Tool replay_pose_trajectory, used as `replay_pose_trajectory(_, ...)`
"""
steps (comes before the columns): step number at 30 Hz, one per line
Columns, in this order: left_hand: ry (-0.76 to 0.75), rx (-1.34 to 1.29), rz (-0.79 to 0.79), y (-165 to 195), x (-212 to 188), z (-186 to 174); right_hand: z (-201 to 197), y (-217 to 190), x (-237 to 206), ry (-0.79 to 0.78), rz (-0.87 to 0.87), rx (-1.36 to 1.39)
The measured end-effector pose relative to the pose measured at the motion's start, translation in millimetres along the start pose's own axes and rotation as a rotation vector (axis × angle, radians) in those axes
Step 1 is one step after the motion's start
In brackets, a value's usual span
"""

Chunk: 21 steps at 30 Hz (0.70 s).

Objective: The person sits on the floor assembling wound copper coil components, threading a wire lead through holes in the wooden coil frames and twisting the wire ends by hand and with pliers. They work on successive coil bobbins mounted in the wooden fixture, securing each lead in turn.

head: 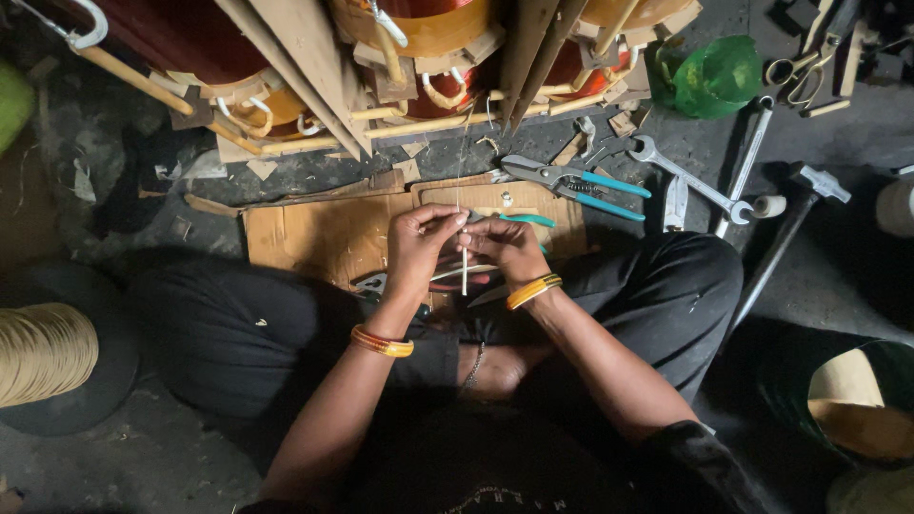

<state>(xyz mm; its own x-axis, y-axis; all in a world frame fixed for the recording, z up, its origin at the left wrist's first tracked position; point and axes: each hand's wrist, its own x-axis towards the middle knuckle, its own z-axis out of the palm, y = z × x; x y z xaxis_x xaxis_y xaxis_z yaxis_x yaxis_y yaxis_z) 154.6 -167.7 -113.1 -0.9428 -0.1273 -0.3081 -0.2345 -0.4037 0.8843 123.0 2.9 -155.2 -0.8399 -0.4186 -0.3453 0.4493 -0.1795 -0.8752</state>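
Observation:
My left hand (419, 246) and my right hand (505, 246) meet over a sheet of brown cardboard (314, 233) on the floor. Both pinch a thin white sleeve (464, 271) that hangs straight down between them. A fine wire (461, 157) runs from my fingers up to the copper coil windings (419, 57) of the large assembly ahead. Orange bangles sit on both wrists. I sit cross-legged in dark trousers.
Teal-handled snips (571, 183) lie on the cardboard's far right corner. Spanners (690, 181), a hammer (790, 224), scissors (798, 71) and a green bag (714, 76) lie to the right. A spool of tan cord (43, 354) sits at left.

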Motion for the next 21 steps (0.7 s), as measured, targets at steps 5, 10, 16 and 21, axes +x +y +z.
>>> replay_pose_trajectory(5,-0.014,0.008,0.017,-8.9,2.4,-0.9,-3.5,4.4,2.5,-0.010,0.019,0.037)
replay_pose_trajectory(10,-0.039,0.123,0.181,-9.3,5.3,-0.8,-3.4,3.5,4.8,-0.005,0.067,0.045)
replay_pose_trajectory(16,-0.059,-0.071,-0.144,14.0,4.0,-0.1,-2.3,-5.8,16.3,0.024,0.029,0.104)
replay_pose_trajectory(21,-0.190,0.234,0.102,17.3,20.1,-9.4,-1.4,-8.7,21.9,0.018,-0.030,0.110)
